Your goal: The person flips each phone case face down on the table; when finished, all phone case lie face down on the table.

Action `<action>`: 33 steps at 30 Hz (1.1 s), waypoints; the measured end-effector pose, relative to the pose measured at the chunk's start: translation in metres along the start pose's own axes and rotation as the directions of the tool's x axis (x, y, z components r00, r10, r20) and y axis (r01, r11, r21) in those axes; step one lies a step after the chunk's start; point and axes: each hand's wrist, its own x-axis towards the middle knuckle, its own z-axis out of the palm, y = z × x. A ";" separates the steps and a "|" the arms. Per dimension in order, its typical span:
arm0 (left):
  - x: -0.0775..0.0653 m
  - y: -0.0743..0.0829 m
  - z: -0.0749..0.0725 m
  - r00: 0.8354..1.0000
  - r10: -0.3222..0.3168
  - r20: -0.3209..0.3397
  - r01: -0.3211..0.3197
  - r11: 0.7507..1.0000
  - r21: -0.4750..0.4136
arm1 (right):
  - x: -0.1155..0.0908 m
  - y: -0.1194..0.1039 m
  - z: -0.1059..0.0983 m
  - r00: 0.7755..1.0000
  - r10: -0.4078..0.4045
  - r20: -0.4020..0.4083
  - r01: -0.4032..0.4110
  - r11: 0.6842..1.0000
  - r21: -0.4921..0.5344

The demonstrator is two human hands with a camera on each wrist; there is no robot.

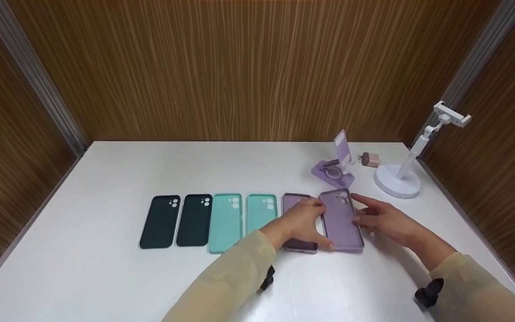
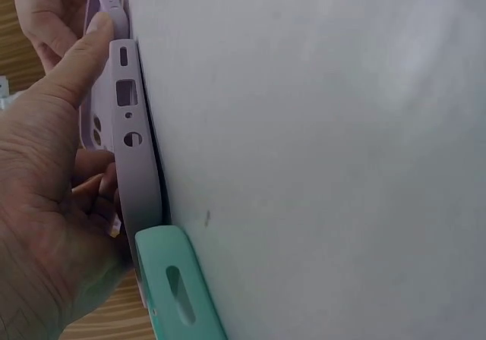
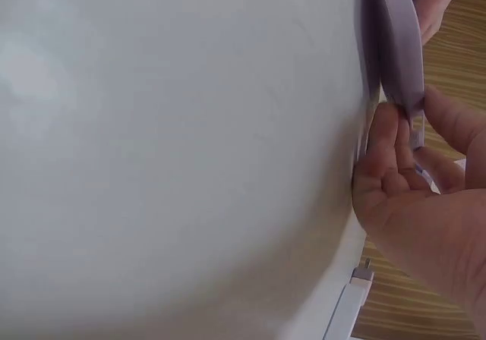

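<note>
2 arms (image 1: 226, 281) forward | left hand (image 1: 301, 220): palm down, thumb (image 1: 327, 243) spread | right hand (image 1: 389, 223): pinching

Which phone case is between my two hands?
The rightmost purple case; the other purple case is partly under your left hand, turquoise cases and black cases farther left.
</note>
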 end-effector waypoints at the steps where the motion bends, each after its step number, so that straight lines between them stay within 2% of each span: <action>1: 0.000 0.000 0.000 1.000 0.004 0.003 -0.004 1.000 0.005 | -0.001 -0.001 0.001 1.000 -0.003 0.002 0.003 0.999 0.037; 4: 0.000 0.001 -0.002 1.000 0.005 0.017 -0.005 1.000 0.009 | -0.003 -0.002 0.004 1.000 -0.009 -0.006 0.010 0.993 0.114; 8: 0.000 0.007 -0.007 1.000 -0.004 0.021 0.005 0.999 -0.035 | -0.004 -0.003 0.007 0.999 -0.019 -0.026 0.023 0.989 0.146; 12: -0.003 0.016 -0.014 0.998 -0.005 -0.056 -0.002 0.992 -0.123 | -0.002 -0.003 0.008 0.999 -0.034 -0.029 0.039 0.983 0.179; 16: -0.007 0.030 -0.015 0.989 -0.041 -0.143 -0.002 0.958 -0.287 | -0.002 -0.005 0.007 0.998 -0.046 -0.044 0.054 0.979 0.195; 18: -0.009 0.036 -0.012 0.984 -0.084 -0.155 0.019 0.923 -0.384 | -0.003 -0.006 0.006 0.997 -0.049 -0.053 0.059 0.978 0.199; 21: -0.011 0.043 -0.006 0.974 -0.175 -0.140 0.082 0.860 -0.504 | -0.003 -0.006 0.005 0.997 -0.043 -0.060 0.055 0.975 0.216; 26: -0.012 0.051 0.000 0.942 -0.322 -0.096 0.179 0.724 -0.667 | -0.004 -0.005 0.005 0.998 -0.035 -0.058 0.048 0.969 0.242; 29: -0.012 0.054 0.002 0.926 -0.370 -0.070 0.207 0.656 -0.726 | -0.005 -0.005 0.005 0.998 -0.032 -0.060 0.045 0.970 0.239; 33: -0.012 0.057 0.005 0.914 -0.404 -0.049 0.214 0.580 -0.786 | -0.006 -0.005 0.006 0.998 -0.029 -0.054 0.040 0.974 0.223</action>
